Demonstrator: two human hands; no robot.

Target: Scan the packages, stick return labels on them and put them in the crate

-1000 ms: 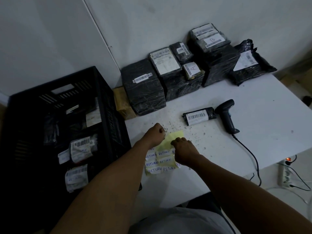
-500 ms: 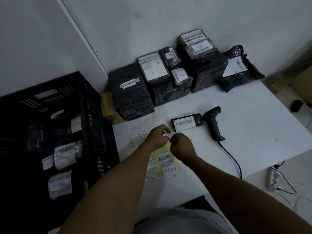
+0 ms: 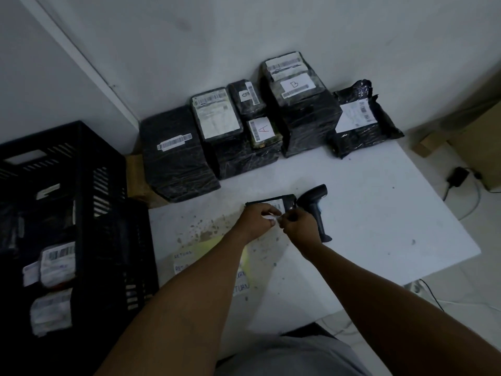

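Inside, crate (image 3: pixel 108 213) holds labelled packages (image 3: pixel 57 263) (three, perhaps).

Charger (image 3: pixel 458 177) (black, cabled) beside cardboard box (image 3: pixel 485 147).

Small white return label (image 3: pixel 272 217) pinched between both hands above small black package (image 3: pixel 271 203) mid-table; more black packages (image 3: pixel 244 126) along back edge, black crate (image 3: pixel 67 213) off left edge.

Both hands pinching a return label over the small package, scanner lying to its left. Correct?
Not quite: the head view shows the scanner lying right of the small package. Left hand and right hand do pinch the return label over it.
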